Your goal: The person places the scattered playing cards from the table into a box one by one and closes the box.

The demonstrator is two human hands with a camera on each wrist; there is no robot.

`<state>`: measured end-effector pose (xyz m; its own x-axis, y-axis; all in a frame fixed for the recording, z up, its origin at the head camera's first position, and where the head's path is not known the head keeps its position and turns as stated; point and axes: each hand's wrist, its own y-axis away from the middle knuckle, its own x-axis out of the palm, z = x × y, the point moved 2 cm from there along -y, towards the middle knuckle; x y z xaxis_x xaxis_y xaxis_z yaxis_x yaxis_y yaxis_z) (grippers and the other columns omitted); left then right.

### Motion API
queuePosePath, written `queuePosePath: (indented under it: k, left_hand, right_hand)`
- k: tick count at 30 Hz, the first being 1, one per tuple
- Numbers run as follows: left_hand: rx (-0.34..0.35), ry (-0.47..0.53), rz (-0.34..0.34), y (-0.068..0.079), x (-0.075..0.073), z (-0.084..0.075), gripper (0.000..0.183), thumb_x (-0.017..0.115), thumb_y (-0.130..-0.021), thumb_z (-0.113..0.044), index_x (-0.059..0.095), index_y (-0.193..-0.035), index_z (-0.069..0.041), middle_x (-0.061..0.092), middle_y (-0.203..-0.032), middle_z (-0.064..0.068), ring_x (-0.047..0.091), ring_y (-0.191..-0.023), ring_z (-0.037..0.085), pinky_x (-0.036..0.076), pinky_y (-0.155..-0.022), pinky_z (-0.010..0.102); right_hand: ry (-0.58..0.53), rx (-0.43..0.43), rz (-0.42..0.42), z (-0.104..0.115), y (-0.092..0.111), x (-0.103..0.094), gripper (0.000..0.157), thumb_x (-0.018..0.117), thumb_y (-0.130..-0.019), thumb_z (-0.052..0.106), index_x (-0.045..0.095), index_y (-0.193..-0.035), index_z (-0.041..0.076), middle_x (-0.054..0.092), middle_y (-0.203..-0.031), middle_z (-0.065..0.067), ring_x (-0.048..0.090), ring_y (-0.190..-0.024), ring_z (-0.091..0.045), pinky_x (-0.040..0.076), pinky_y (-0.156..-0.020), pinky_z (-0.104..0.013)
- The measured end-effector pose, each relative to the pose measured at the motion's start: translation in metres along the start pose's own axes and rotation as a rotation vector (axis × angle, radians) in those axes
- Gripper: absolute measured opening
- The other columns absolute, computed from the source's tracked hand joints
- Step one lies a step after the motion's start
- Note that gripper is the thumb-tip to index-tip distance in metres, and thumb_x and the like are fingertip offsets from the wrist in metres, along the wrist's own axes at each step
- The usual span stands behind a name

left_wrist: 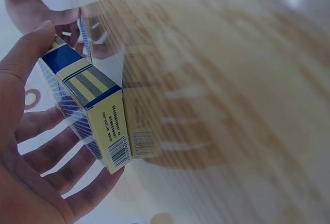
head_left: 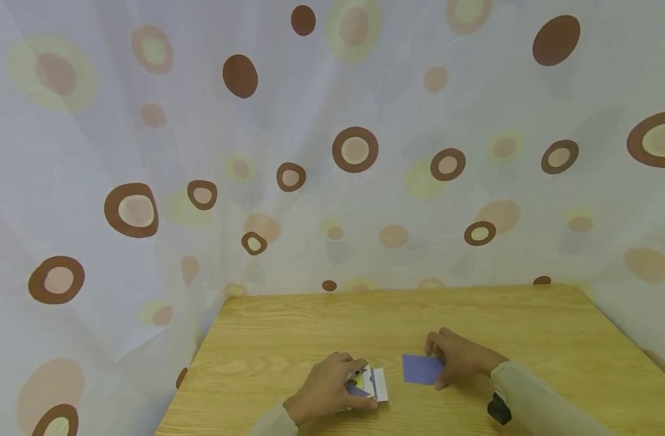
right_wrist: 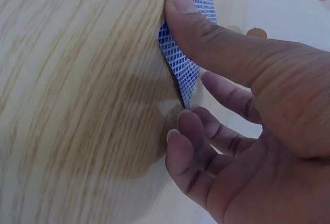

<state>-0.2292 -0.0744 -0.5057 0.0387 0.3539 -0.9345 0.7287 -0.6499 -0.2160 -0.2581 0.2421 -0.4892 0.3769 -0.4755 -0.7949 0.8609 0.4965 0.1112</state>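
Note:
My left hand point(head_left: 332, 384) grips a small card box point(head_left: 365, 381) between thumb and fingers, low over the wooden table. A white flap point(head_left: 382, 385) stands out from the box's right end. The left wrist view shows its cream and blue sides, with a barcode point(left_wrist: 119, 152) on one end. To the right, my right hand point(head_left: 456, 357) holds a playing card point(head_left: 418, 369) with a blue criss-cross back. Its thumb point(right_wrist: 185, 15) lies at one edge, and fingertips meet the other. Whether it is one card or a few stacked, I cannot tell. Card and box are apart.
The wood-grain table point(head_left: 310, 321) has a glossy surface that reflects the box. A white curtain point(head_left: 310, 109) with brown and beige circles hangs behind the table and along both sides. A dark device point(head_left: 498, 409) is strapped at the right wrist.

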Motion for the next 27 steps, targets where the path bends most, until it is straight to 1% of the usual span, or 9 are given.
queuePosePath:
  k: [2,4,6,8,12,16,19,23,27]
  left_hand:
    - [0.003,-0.001,-0.006,0.0,-0.0014,-0.0002,0.081,0.075,-0.078,-0.071,0.068,-0.136,-0.015,0.068,-0.115,-0.001,0.056,-0.095,0.004,0.044,-0.065,0.015]
    - [0.002,0.002,-0.006,-0.0004,-0.0019,-0.0004,0.081,0.075,-0.078,-0.071,0.068,-0.136,-0.015,0.068,-0.115,-0.001,0.055,-0.094,0.004,0.044,-0.065,0.015]
    - [0.004,-0.001,-0.002,-0.001,-0.0012,-0.0003,0.081,0.075,-0.078,-0.071,0.068,-0.136,-0.015,0.068,-0.116,0.0,0.056,-0.095,0.005,0.044,-0.066,0.015]
    - [0.0,0.004,0.003,-0.0012,-0.0002,0.0002,0.082,0.075,-0.078,-0.072,0.068,-0.136,-0.015,0.068,-0.116,0.001,0.056,-0.096,0.005,0.045,-0.067,0.016]
    - [0.003,0.001,0.002,-0.0009,0.001,0.0009,0.082,0.075,-0.077,-0.072,0.068,-0.137,-0.015,0.068,-0.116,0.0,0.056,-0.096,0.005,0.044,-0.066,0.015]
    - [-0.001,-0.013,0.0,-0.0008,-0.0007,0.0012,0.082,0.074,-0.077,-0.073,0.068,-0.137,-0.017,0.068,-0.117,-0.001,0.057,-0.098,0.006,0.045,-0.067,0.016]
    - [-0.001,-0.026,-0.002,-0.001,-0.0027,0.0016,0.082,0.073,-0.077,-0.073,0.067,-0.137,-0.017,0.068,-0.117,-0.001,0.058,-0.099,0.007,0.047,-0.069,0.017]
    - [-0.014,-0.011,0.014,-0.0014,-0.0034,0.0008,0.083,0.073,-0.078,-0.073,0.066,-0.139,-0.017,0.068,-0.119,0.0,0.058,-0.101,0.008,0.048,-0.071,0.019]
    - [-0.037,0.012,0.04,-0.0005,-0.0026,-0.0006,0.084,0.072,-0.079,-0.074,0.065,-0.14,-0.017,0.067,-0.12,0.0,0.058,-0.104,0.01,0.049,-0.073,0.021]
  right_hand:
    - [-0.003,0.006,-0.002,0.0028,0.0,-0.001,0.057,0.097,-0.069,0.015,0.058,-0.11,0.011,0.048,-0.104,-0.009,0.049,-0.094,-0.026,0.047,-0.084,-0.044]
    - [-0.014,0.03,0.002,0.0045,0.0001,-0.0014,0.057,0.096,-0.069,0.014,0.058,-0.112,0.011,0.05,-0.106,-0.01,0.05,-0.096,-0.027,0.047,-0.086,-0.049]
    - [-0.026,0.057,0.007,0.0044,0.0003,-0.0012,0.056,0.096,-0.07,0.012,0.057,-0.11,0.011,0.051,-0.106,-0.011,0.051,-0.096,-0.028,0.047,-0.086,-0.05]
    - [-0.036,0.063,0.008,0.0034,0.0001,-0.0007,0.055,0.096,-0.069,0.012,0.056,-0.107,0.011,0.05,-0.106,-0.011,0.05,-0.095,-0.027,0.046,-0.085,-0.047]
    - [-0.017,-0.001,-0.006,0.0006,0.0001,0.0005,0.058,0.097,-0.068,0.014,0.054,-0.106,0.011,0.049,-0.106,-0.01,0.05,-0.095,-0.026,0.047,-0.083,-0.043]
    - [-0.005,-0.067,-0.02,0.0014,-0.0005,0.0009,0.06,0.096,-0.068,0.014,0.053,-0.11,0.011,0.057,-0.107,-0.009,0.054,-0.096,-0.025,0.049,-0.083,-0.048]
    - [0.019,-0.076,-0.033,0.003,-0.001,0.0015,0.059,0.095,-0.071,0.016,0.055,-0.114,0.012,0.061,-0.106,-0.007,0.055,-0.096,-0.024,0.049,-0.083,-0.05]
    - [0.074,-0.078,-0.04,0.0041,0.0018,0.0042,0.057,0.092,-0.076,0.025,0.064,-0.122,0.006,0.058,-0.104,-0.005,0.054,-0.094,-0.021,0.05,-0.082,-0.041]
    - [0.061,-0.078,0.004,0.0055,0.006,0.0074,0.066,0.091,-0.077,0.034,0.067,-0.129,0.002,0.053,-0.102,-0.004,0.051,-0.09,-0.018,0.048,-0.079,-0.033]
